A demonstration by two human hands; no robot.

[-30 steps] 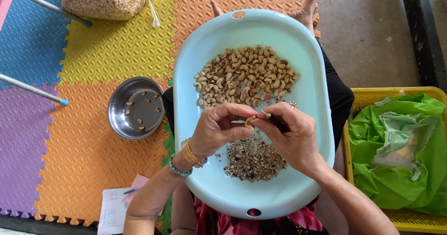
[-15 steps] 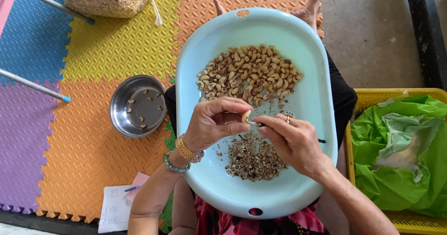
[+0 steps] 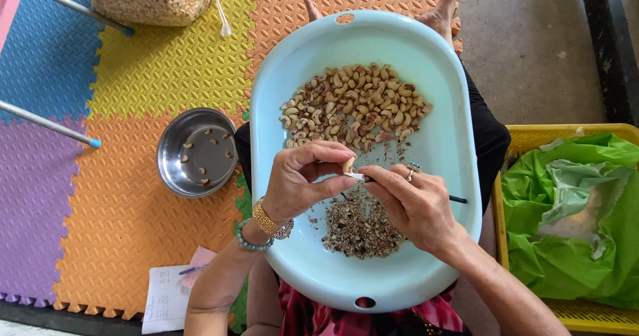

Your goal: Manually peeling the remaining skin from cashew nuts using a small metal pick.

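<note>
A large pale-blue oval plastic basin is rested across the seated person's lap. A heap of curved tan cashew kernels is spread in its far half, and a darker pile of peeled skin scraps is gathered in its near half. A round steel bowl with a few kernels in it is set on the coloured foam mat to the left. A yellow crate lined with green plastic is placed at the right.

A single pale cashew kernel is pinched between thumb and fingertips of the left hand, above the scrap pile. A small thin blade with a dark handle is gripped in the right hand, its tip laid against the kernel.

The kernel is judged light, hard, smooth and brittle along its curve; it is best held by its ends, with gentle pressure.

Compared with half a second ago, the two hands are seen closer together, and the blade has been brought onto the kernel.
</note>
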